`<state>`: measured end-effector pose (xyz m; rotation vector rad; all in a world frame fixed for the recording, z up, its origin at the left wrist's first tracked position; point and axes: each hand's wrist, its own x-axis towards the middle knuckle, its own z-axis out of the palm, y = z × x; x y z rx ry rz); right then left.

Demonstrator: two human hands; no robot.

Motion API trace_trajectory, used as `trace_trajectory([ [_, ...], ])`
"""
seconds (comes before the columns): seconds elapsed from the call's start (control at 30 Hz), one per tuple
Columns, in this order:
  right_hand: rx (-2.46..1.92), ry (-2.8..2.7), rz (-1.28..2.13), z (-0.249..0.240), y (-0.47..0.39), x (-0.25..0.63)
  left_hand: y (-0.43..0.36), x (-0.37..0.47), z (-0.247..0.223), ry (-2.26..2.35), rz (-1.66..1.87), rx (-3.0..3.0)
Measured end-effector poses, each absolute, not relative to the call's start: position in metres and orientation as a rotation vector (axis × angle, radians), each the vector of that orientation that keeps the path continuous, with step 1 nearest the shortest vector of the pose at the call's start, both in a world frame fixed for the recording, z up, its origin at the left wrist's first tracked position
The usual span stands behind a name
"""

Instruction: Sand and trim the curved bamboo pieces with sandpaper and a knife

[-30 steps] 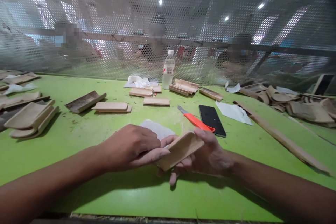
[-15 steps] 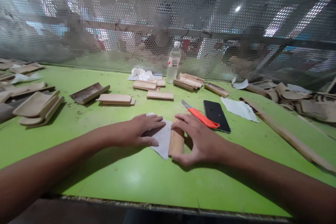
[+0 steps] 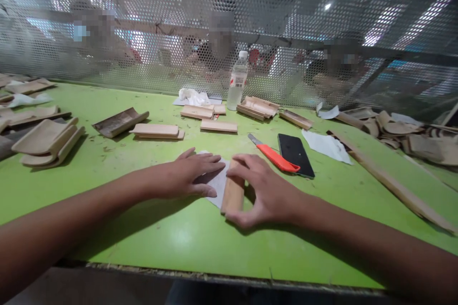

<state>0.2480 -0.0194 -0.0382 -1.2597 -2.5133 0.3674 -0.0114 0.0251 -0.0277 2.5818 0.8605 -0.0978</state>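
Observation:
My right hand (image 3: pixel 255 190) grips a short bamboo piece (image 3: pixel 234 193) by its two ends, thumb at the near end and fingers at the far end. The piece stands on the right part of a grey-white sheet (image 3: pixel 216 182), which looks like sandpaper. My left hand (image 3: pixel 196 174) lies flat on the left side of that sheet, fingers stretched toward the bamboo. Right of my right hand is an orange-handled knife (image 3: pixel 277 156), its handle end resting against a black phone (image 3: pixel 296 155).
Stacked bamboo pieces (image 3: pixel 48 143) lie at the left, with more bamboo pieces (image 3: pixel 157 131) ahead. A water bottle (image 3: pixel 237 81) stands at the back before a perforated screen (image 3: pixel 161 62). At the right are a white paper (image 3: pixel 327 145), a long bamboo strip (image 3: pixel 393 183) and a bamboo heap (image 3: pixel 425 140).
My right hand has slid the bamboo piece a little to the left, farther over the sheet. My left hand stays flat on the sheet. The view has shifted slightly.

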Motion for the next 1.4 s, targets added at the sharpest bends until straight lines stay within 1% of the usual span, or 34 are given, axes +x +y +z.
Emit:
trace_trajectory([
  [0.2,-1.349,-2.469,0.232,-0.040,-0.006,0.248,0.034,-0.017,-0.030,0.726,-0.098,2.606],
  [0.5,-1.318,-2.505,0.351,-0.039,-0.009,0.242,0.036,-0.013,-0.028,0.829,-0.142,2.616],
  [0.63,-1.431,-2.464,0.310,-0.035,-0.013,0.239,0.035,-0.012,-0.027,0.844,-0.151,2.629],
  [0.77,-1.354,-2.512,0.456,-0.030,-0.015,0.240,0.034,-0.010,-0.024,0.860,-0.192,2.617],
  [0.87,-1.522,-2.438,0.341,-0.026,-0.007,0.247,0.034,-0.010,-0.024,0.879,-0.182,2.615],
  [0.93,-1.541,-2.357,0.298,-0.024,-0.002,0.253,0.033,-0.010,-0.024,0.867,-0.155,2.623],
  [1.0,-1.423,-2.264,0.453,-0.024,-0.003,0.257,0.033,-0.011,-0.024,0.842,-0.132,2.626],
  [1.13,-1.047,-1.929,1.147,-0.027,-0.016,0.258,0.030,-0.013,-0.020,0.810,-0.104,2.603],
  [1.2,-0.861,-1.734,1.432,-0.030,-0.021,0.255,0.030,-0.014,-0.017,0.785,-0.069,2.596],
  [1.3,-0.710,-1.565,1.680,-0.031,-0.024,0.251,0.030,-0.014,-0.016,0.750,-0.013,2.602],
  [1.4,-0.701,-1.513,1.781,-0.029,-0.026,0.248,0.032,-0.015,-0.017,0.753,-0.012,2.617],
])
